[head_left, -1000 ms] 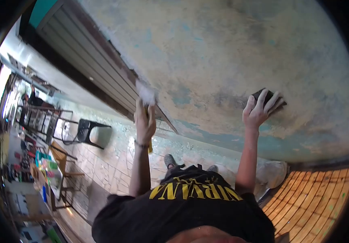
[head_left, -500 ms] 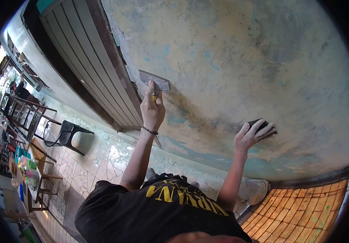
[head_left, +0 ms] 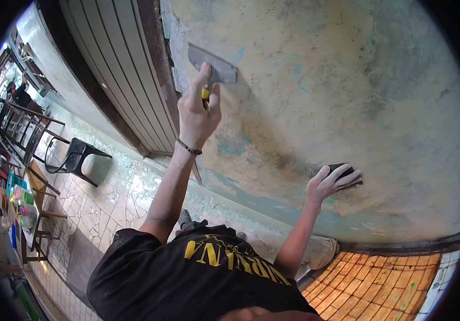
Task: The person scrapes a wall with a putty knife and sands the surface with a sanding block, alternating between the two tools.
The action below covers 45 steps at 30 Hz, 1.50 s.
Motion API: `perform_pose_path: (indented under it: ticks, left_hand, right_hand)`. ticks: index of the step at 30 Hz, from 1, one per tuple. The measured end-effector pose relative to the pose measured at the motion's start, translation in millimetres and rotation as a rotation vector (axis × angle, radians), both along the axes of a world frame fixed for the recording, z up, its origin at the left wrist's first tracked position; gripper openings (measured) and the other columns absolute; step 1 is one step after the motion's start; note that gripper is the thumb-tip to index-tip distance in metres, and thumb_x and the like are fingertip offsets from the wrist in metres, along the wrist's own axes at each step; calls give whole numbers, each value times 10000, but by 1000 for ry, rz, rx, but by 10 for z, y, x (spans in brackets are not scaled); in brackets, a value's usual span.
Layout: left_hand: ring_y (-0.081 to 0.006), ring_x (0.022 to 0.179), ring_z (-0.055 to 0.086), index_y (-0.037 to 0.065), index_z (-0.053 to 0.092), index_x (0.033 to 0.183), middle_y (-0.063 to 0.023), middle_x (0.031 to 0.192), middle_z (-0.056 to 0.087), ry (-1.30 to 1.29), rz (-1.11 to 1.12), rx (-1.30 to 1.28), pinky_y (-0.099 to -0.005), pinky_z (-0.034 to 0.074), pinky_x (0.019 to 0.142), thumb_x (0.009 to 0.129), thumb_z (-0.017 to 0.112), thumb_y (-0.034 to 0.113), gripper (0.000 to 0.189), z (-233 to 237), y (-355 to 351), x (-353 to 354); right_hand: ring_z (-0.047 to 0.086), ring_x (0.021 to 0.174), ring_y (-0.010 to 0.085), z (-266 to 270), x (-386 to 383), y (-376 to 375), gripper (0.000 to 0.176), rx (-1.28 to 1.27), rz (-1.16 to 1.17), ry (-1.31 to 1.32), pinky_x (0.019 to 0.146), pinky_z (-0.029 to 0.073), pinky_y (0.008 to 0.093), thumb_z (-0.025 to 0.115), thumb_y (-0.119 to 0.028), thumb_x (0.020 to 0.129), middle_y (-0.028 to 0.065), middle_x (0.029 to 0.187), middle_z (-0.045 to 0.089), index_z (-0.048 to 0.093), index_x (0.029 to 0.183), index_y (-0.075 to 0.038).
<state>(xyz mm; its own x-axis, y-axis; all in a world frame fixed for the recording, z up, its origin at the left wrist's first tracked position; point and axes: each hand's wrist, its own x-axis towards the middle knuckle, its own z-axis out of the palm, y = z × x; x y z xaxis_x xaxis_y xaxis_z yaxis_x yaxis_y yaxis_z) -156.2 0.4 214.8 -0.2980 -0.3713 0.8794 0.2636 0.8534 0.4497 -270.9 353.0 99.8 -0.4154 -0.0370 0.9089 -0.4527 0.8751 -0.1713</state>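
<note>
My left hand (head_left: 200,115) is wrapped round the yellow handle of a putty knife (head_left: 216,67), one finger stretched along its wide grey metal blade. The blade is at the patchy wall (head_left: 315,96), near the door frame; whether it touches is hard to tell. My right hand (head_left: 331,183) grips a dark, flat block (head_left: 342,170) against the lower part of the wall, and the block looks like a sanding pad. Whitish dust coats the fingers of both hands. Beige plaster with bluish-green patches covers the wall.
A slatted door (head_left: 117,59) in a dark frame stands left of the wall. On the tiled floor (head_left: 88,214) is a black metal chair (head_left: 80,158). A cluttered table (head_left: 29,214) stands farther left, and another person (head_left: 21,96) is in the background. Orange tiles (head_left: 369,283) lie at lower right.
My left hand has moved the putty knife upward along the wall, and the arm is stretched farther. My right hand stays with the block at nearly the same spot. The view has shifted slightly.
</note>
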Motion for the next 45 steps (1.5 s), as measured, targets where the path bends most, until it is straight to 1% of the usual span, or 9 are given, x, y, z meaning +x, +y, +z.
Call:
perform_pose_path:
  ticks: [4, 9, 12, 16, 22, 30, 33, 41, 45]
  left_hand:
    - [-248, 895, 765, 7, 506, 1458, -256, 1178, 719, -156, -111, 105, -335, 582, 751, 954, 646, -1, 523, -675, 200, 150]
    - [-383, 1234, 653, -6, 492, 1457, -258, 1381, 626, -190, -202, 75, -370, 549, 954, 956, 616, -32, 517, -419, 241, 198]
    - [-380, 1244, 646, -9, 492, 1451, -271, 1414, 595, -170, -256, 67, -358, 546, 951, 962, 610, -31, 504, -52, 197, 196]
    - [-320, 1074, 740, 9, 493, 1459, -266, 1380, 625, -195, -275, 144, -336, 562, 848, 968, 622, -3, 508, 72, 190, 200]
    - [-172, 760, 674, 66, 478, 1495, -221, 1309, 686, -277, -386, 190, -314, 523, 704, 975, 621, 14, 541, -306, 337, 222]
    - [-110, 938, 656, 75, 472, 1503, -175, 1394, 654, -233, -371, 271, -283, 511, 812, 985, 622, 49, 540, 25, 287, 186]
    - [-121, 996, 640, 81, 477, 1507, -161, 1412, 645, -385, -402, 417, -291, 505, 848, 982, 627, 47, 548, -155, 321, 269]
    - [-186, 1229, 588, 69, 472, 1505, -170, 1510, 554, -297, -409, 357, -324, 452, 1021, 984, 622, 36, 543, 51, 209, 248]
    - [-84, 866, 583, 95, 465, 1514, -101, 1383, 620, -366, -461, 398, -268, 476, 751, 984, 636, 43, 559, -60, 204, 269]
  right_hand:
    - [45, 1528, 582, 3, -1, 11, 715, 6, 0, -6, 1196, 44, 715, 512, -262, 1000, 338, 1677, 41, 248, 1623, -31]
    - [56, 1532, 570, -23, -13, 9, 715, 3, -2, 11, 1194, 37, 718, 518, -271, 999, 342, 1673, 56, 259, 1619, -27]
    - [55, 1533, 567, -10, -14, 6, 715, 2, 1, 8, 1191, 33, 724, 521, -278, 999, 343, 1671, 64, 265, 1617, -26]
    - [47, 1542, 546, -2, 2, 3, 711, 11, -11, 0, 1207, 21, 691, 476, -324, 1037, 334, 1677, 49, 226, 1628, -17]
    - [40, 1545, 538, -7, -20, 8, 719, 35, -32, 14, 1218, 15, 664, 451, -339, 1053, 342, 1677, 29, 188, 1638, -13]
    - [47, 1524, 586, -25, -21, 4, 714, -2, -8, 3, 1184, 44, 733, 504, -306, 1014, 330, 1678, 54, 243, 1629, -55]
    - [47, 1523, 588, -16, -32, 25, 716, 20, -18, 18, 1183, 46, 734, 499, -310, 1015, 328, 1679, 50, 238, 1631, -55]
    - [40, 1523, 588, -47, -44, 18, 708, -4, -5, 9, 1184, 39, 735, 495, -305, 1014, 329, 1680, 44, 249, 1626, -48]
    - [39, 1523, 587, -46, -46, 5, 701, -16, -6, -1, 1183, 39, 737, 492, -307, 1016, 329, 1680, 44, 256, 1622, -47]
